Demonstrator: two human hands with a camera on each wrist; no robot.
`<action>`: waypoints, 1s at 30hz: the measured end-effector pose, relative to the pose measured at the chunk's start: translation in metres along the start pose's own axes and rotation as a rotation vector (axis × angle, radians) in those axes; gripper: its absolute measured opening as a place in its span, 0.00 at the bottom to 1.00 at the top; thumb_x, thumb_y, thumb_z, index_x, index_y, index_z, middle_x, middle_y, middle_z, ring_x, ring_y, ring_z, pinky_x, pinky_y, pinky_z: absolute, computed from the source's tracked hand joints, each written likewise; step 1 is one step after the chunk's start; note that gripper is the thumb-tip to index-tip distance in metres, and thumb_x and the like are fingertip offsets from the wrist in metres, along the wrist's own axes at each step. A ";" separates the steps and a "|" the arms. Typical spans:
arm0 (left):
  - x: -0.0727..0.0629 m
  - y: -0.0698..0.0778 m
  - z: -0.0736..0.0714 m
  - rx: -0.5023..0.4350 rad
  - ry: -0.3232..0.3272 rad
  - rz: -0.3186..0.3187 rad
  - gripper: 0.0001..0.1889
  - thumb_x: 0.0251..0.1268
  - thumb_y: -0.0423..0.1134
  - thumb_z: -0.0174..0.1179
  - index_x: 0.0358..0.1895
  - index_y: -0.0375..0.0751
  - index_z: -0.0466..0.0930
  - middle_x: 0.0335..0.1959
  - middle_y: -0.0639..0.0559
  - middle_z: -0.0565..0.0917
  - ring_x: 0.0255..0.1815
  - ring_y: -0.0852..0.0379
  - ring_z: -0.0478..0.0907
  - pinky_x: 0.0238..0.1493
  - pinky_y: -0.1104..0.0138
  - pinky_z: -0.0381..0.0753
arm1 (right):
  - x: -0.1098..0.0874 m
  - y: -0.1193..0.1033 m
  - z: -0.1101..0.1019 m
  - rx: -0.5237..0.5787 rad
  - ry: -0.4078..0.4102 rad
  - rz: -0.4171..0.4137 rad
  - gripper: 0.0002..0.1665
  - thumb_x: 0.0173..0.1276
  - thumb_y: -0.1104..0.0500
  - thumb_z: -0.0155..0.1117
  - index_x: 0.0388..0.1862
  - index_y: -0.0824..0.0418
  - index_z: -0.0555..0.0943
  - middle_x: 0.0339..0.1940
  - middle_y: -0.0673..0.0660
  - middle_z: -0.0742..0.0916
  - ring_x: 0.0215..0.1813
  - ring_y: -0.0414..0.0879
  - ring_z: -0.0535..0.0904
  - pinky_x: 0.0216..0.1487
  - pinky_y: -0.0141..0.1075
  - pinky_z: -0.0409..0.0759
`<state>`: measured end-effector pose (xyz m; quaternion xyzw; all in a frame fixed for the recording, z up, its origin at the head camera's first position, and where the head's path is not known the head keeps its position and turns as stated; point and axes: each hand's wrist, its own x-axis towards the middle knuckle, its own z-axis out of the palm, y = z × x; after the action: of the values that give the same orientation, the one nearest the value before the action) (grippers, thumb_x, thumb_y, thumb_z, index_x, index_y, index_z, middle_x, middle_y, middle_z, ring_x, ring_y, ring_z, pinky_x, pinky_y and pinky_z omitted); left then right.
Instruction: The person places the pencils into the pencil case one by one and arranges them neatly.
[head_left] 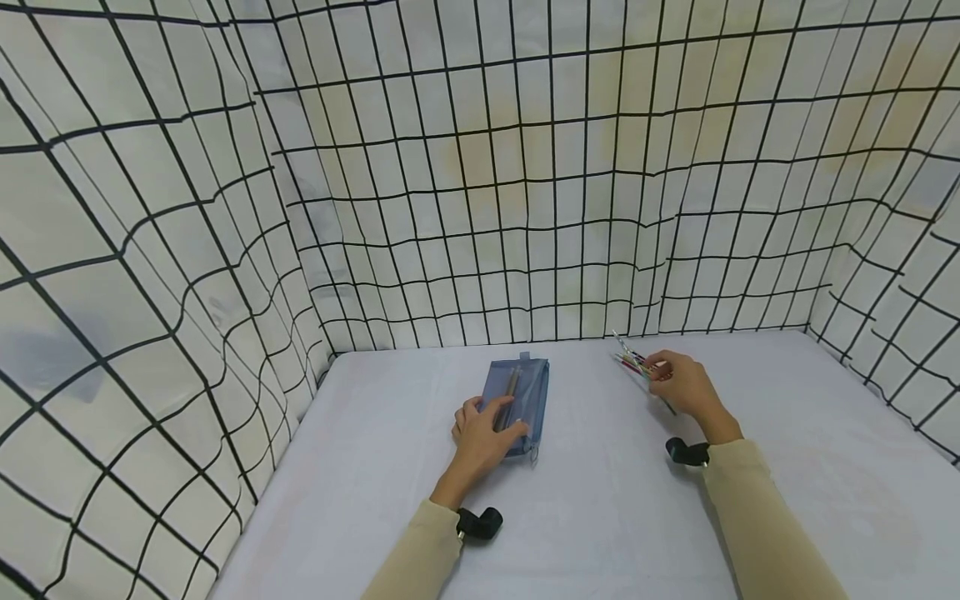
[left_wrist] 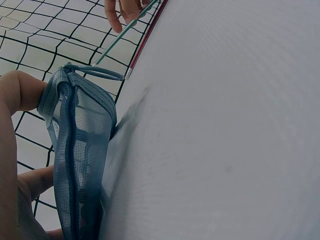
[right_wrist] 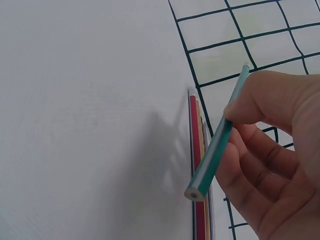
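A rectangular blue mesh zip pouch [head_left: 531, 402], slender brown items [head_left: 512, 386] visible within, lies gripped by the left hand [head_left: 478, 440] on a white table [head_left: 585, 508]; right hand [head_left: 686, 385] pinches a green hexagonal pencil [right_wrist: 214, 156]; black-gridded pale wall [head_left: 540, 250] behind.

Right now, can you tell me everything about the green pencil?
The green pencil is long, thin and straight, with a paler silvery stripe along its side; it looks wooden. One end is flat with a dark core in the middle; the far end looks pale. The right hand pinches it, tilted and raised off the white table, near a red pencil.
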<state>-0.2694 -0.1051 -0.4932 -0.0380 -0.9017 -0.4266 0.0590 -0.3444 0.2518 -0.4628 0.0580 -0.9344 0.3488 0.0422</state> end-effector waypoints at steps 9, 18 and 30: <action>0.000 0.001 0.000 -0.002 0.001 -0.003 0.32 0.59 0.58 0.64 0.68 0.55 0.78 0.75 0.32 0.59 0.75 0.35 0.51 0.72 0.37 0.49 | 0.001 -0.007 -0.001 0.099 -0.029 0.060 0.28 0.69 0.63 0.64 0.67 0.63 0.76 0.53 0.65 0.85 0.47 0.53 0.83 0.40 0.36 0.79; 0.000 0.001 -0.001 -0.001 0.000 0.000 0.32 0.59 0.58 0.64 0.68 0.55 0.78 0.75 0.32 0.59 0.75 0.35 0.51 0.72 0.37 0.49 | 0.000 -0.010 -0.001 0.238 -0.054 0.059 0.30 0.71 0.64 0.61 0.72 0.63 0.71 0.53 0.66 0.82 0.46 0.51 0.83 0.45 0.39 0.87; 0.000 0.001 0.000 0.007 -0.002 0.001 0.32 0.59 0.58 0.64 0.68 0.56 0.77 0.75 0.31 0.59 0.75 0.35 0.51 0.72 0.37 0.49 | -0.002 -0.013 0.002 0.361 -0.084 0.002 0.33 0.70 0.68 0.61 0.73 0.67 0.68 0.49 0.65 0.80 0.45 0.49 0.81 0.45 0.37 0.87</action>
<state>-0.2689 -0.1048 -0.4925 -0.0386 -0.9031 -0.4236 0.0584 -0.3407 0.2406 -0.4560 0.0781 -0.8576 0.5082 -0.0082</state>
